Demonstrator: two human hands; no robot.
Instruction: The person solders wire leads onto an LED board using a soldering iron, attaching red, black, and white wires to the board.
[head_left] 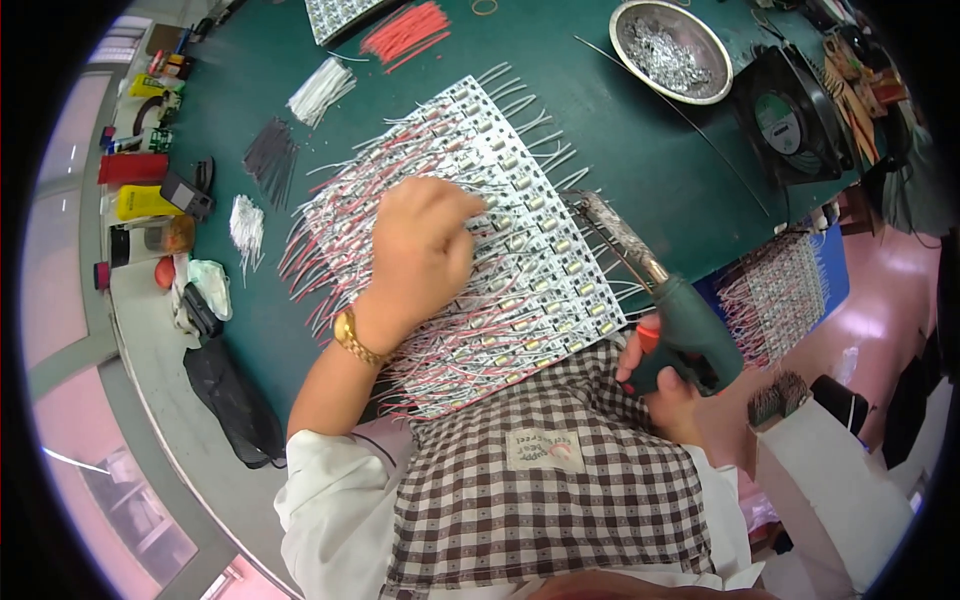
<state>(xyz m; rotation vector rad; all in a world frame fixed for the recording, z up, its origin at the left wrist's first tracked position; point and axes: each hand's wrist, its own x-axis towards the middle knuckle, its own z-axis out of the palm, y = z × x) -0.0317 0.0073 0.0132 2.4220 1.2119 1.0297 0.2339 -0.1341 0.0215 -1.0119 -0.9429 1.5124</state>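
A large panel of small white circuit boards [560, 240] lies at a slant before me, crowded with red, white and grey wires and gold-coloured round parts. My left hand [425, 250], with a gold watch at the wrist, is over the panel's middle. Its fingers are curled in, and whatever they pinch is hidden or too small to name. In my right hand [655, 375] is a dark green soldering gun [695, 330] with a red trigger. Its metal barrel points up and left, with the tip by the panel's right edge.
Bundles of red wires [408, 35], white wires [322, 92], black wires [270, 160] and short white wires [247, 228] lie on the green mat [560, 110]. A metal bowl [725, 75] of silvery scraps and a black fan [790, 120] stand far right. Another wired panel [775, 300] lies lower right.
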